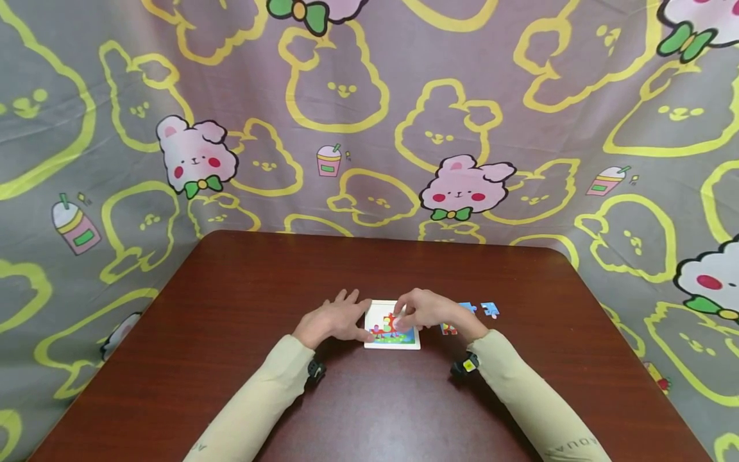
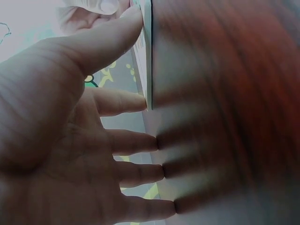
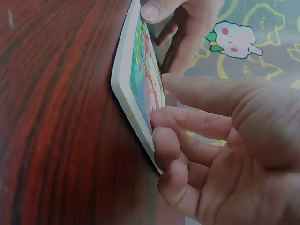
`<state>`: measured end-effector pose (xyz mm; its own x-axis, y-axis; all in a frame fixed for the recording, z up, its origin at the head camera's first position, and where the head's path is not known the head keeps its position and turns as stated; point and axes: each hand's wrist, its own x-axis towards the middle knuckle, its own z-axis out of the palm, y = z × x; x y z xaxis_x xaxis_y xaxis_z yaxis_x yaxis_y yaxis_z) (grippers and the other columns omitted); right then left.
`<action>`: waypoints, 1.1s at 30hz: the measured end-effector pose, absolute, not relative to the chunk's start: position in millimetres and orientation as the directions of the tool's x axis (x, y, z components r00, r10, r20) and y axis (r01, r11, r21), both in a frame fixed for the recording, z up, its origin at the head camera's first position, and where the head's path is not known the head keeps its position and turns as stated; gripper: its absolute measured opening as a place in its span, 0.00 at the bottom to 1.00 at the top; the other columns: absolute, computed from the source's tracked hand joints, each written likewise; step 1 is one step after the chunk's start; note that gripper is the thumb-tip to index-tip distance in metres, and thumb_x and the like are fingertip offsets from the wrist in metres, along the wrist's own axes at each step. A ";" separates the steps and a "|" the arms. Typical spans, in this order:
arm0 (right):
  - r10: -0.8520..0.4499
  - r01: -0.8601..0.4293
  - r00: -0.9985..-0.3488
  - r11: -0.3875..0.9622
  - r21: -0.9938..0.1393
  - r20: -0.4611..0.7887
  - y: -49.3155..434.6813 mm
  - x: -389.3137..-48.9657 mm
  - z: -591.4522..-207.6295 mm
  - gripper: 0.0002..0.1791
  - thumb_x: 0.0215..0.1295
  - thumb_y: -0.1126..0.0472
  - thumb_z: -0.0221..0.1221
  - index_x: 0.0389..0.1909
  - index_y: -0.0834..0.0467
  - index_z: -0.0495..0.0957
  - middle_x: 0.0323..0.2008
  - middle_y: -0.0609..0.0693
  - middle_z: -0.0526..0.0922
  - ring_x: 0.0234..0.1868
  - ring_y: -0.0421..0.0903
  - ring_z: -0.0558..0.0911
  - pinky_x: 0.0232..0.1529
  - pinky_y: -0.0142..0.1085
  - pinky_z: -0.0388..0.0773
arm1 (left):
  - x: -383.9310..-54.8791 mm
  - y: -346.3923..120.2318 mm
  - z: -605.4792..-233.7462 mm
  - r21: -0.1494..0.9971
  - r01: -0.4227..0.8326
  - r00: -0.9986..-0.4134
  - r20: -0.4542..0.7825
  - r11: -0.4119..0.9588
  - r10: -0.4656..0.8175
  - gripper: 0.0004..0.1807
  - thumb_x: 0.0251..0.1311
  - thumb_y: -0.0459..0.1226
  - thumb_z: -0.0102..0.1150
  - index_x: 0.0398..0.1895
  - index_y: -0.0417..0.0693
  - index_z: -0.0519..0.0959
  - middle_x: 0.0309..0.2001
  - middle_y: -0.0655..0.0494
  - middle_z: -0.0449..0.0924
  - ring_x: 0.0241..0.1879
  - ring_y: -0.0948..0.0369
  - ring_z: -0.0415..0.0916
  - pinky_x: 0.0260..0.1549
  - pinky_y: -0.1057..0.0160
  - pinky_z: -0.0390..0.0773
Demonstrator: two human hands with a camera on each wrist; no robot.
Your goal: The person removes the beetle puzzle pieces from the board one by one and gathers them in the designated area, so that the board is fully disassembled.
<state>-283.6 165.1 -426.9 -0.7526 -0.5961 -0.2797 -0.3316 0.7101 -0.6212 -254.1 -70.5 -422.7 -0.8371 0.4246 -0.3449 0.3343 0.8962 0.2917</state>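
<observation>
Backdrop: one grey patterned curtain (image 1: 358,77), beyond both hands, printed with yellow outlines and rabbit heads.

Work surface: one dark red-brown table (image 1: 144,385), extending beneath and around both hands.

Sleeves: two, pale; left sleeve (image 1: 248,404) and right sleeve (image 1: 531,398), each directly behind its hand.

Hands: two. The left hand (image 1: 336,319) is spread wide, fingers extended. Its thumb rests on the tray edge, its index fingertip touches the tray corner, and its remaining three fingertips touch the table. The right hand (image 1: 430,309) is narrow, fingers curled and fingertips at the picture surface; whether a piece is pinched between them cannot be told.

Tray: one, white-rimmed puzzle tray (image 1: 392,347), flat on the table between the hands. It lies immediately right of the left hand and under the right fingertips. Its partial picture (image 1: 407,337), green, blue and red, occupies the side nearer the person; a white area shows toward the left index finger.

Wrist devices: two, dark; left device (image 1: 315,371) and right device (image 1: 464,366), one below each wrist.

Loose puzzle pieces (image 1: 489,310): three visible, right of the right hand, two partly hidden by it and its forearm.
</observation>
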 end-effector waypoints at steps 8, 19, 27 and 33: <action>-0.548 -0.303 -0.784 0.749 -0.590 -0.293 157.3 -279.9 -426.3 0.11 0.61 0.58 0.67 0.43 0.55 0.82 0.33 0.48 0.86 0.25 0.41 0.80 0.27 0.34 0.77 | -253.6 -69.5 -422.1 0.288 0.341 -0.838 -0.339 0.895 0.428 0.47 0.59 0.60 0.61 0.77 0.55 0.56 0.78 0.41 0.46 0.78 0.40 0.40 0.70 0.35 0.53; -0.555 -0.386 -0.799 0.770 -0.508 -0.233 151.3 -273.0 -428.5 0.09 0.61 0.62 0.66 0.41 0.56 0.80 0.30 0.46 0.86 0.30 0.38 0.80 0.33 0.32 0.75 | -253.4 -69.9 -422.6 0.287 0.349 -0.837 -0.333 0.892 0.435 0.47 0.59 0.60 0.61 0.77 0.54 0.56 0.78 0.41 0.46 0.77 0.40 0.41 0.69 0.34 0.53; -0.579 -0.431 -0.788 0.761 -0.486 -0.209 151.4 -271.2 -429.7 0.09 0.61 0.63 0.65 0.41 0.57 0.78 0.27 0.43 0.83 0.26 0.37 0.76 0.30 0.30 0.72 | -252.6 -70.4 -421.9 0.291 0.344 -0.837 -0.336 0.893 0.432 0.47 0.59 0.60 0.61 0.77 0.55 0.56 0.78 0.41 0.45 0.77 0.40 0.40 0.70 0.35 0.52; -0.584 -0.435 -0.782 0.762 -0.479 -0.218 150.0 -271.2 -427.5 0.09 0.62 0.62 0.65 0.41 0.57 0.77 0.27 0.43 0.84 0.26 0.37 0.76 0.29 0.30 0.72 | -253.0 -71.1 -422.9 0.291 0.345 -0.836 -0.336 0.892 0.433 0.47 0.59 0.61 0.61 0.77 0.55 0.56 0.78 0.42 0.46 0.78 0.40 0.40 0.70 0.35 0.52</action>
<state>-271.2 150.0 -427.5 -0.7820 -0.5838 -0.2182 -0.4352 0.7621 -0.4794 -253.0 -71.1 -422.9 -0.8364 0.4328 -0.3363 0.3447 0.8924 0.2910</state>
